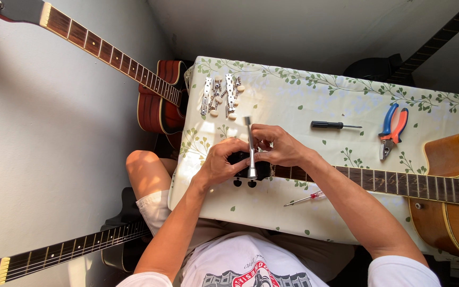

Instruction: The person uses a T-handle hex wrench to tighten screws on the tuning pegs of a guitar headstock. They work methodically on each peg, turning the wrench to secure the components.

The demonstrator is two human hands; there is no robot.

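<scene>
Far left of frame: red-brown acoustic guitar, neck running to the upper left corner, body leaning just beside the table's left edge. Lower left: a dark guitar, neck pointing to the bottom left corner.

Centre-left: table under a leaf-patterned cloth. On its upper left part, two loose strips of tuning machines with pale knobs, lying side by side.

Centre: left hand, fingers curled and closed about the dark headstock of the guitar lying across the table; two black tuner knobs project below it at the near edge. A silver metal tool, slim and upright in the frame, lies across the headstock between both hands. Right hand, fingers bent, pinching the tool's upper shaft and touching the headstock.

Centre-right: black-handled screwdriver, upper middle of the cloth; small red-handled screwdriver, near the front edge, just below the neck.

Right: pliers with blue and orange grips, upper right of cloth. Far right: tan guitar body, its neck running leftward to the headstock.
</scene>
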